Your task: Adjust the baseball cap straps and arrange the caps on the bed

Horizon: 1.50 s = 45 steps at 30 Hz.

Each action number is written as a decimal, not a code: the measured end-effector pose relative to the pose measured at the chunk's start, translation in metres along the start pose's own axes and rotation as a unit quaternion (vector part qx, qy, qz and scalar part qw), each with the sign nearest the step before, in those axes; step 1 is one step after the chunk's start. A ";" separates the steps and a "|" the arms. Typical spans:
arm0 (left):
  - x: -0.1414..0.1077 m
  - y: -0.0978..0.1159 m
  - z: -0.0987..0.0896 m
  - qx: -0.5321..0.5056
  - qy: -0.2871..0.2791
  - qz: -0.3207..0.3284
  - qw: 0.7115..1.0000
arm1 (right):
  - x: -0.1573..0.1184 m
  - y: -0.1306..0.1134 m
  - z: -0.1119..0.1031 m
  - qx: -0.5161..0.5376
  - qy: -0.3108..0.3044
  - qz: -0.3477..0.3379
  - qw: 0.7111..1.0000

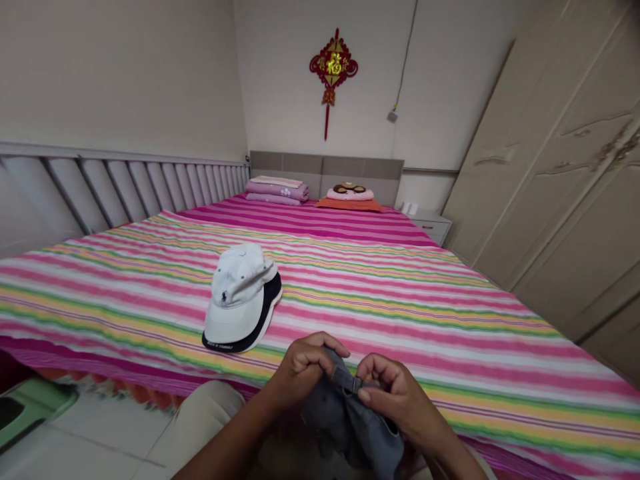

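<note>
A dark grey cap [345, 420] hangs over the near edge of the bed, with its back strap and small metal buckle [356, 385] facing up. My left hand [305, 367] pinches the cap beside one end of the strap. At the buckle, the fingers of my right hand [393, 393] are closed on the strap's other end. The cap's lower part falls between my forearms and its brim cannot be made out. To the left, a white cap [239, 287] with a small dark logo rests on top of a dark-brimmed cap [260, 333], stacked on the striped sheet.
The bed's striped sheet [450, 320] spreads in front of me. Folded bedding [277, 192] and a pillow stack [350, 195] lie by the headboard [360, 170]. A radiator [125, 187] lines the left wall, a wardrobe [560, 187] the right. A green stool [45, 403] stands lower left.
</note>
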<state>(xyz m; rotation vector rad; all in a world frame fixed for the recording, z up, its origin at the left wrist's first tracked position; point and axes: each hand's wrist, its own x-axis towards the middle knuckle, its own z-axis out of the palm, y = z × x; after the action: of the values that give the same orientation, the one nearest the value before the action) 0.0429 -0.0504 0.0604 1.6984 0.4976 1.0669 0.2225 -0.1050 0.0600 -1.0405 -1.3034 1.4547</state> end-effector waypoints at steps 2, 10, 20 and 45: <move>0.000 -0.002 0.003 -0.051 0.009 -0.013 0.999 | -0.002 -0.001 0.003 0.023 0.005 0.000 1.000; 0.000 -0.002 0.009 -0.163 -0.050 -0.218 0.961 | -0.004 -0.003 0.008 0.037 0.029 -0.031 0.998; -0.003 -0.009 0.007 -0.210 -0.076 -0.306 0.925 | -0.007 -0.008 0.009 -0.149 0.052 -0.104 0.982; -0.006 -0.005 0.012 -0.064 -0.056 -0.163 0.983 | -0.008 -0.002 0.017 -0.441 0.134 -0.277 0.843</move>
<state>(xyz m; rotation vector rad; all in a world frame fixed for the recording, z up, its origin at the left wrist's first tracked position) 0.0506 -0.0599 0.0526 1.4921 0.5991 0.7462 0.2085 -0.1167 0.0638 -1.2124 -1.8990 0.2080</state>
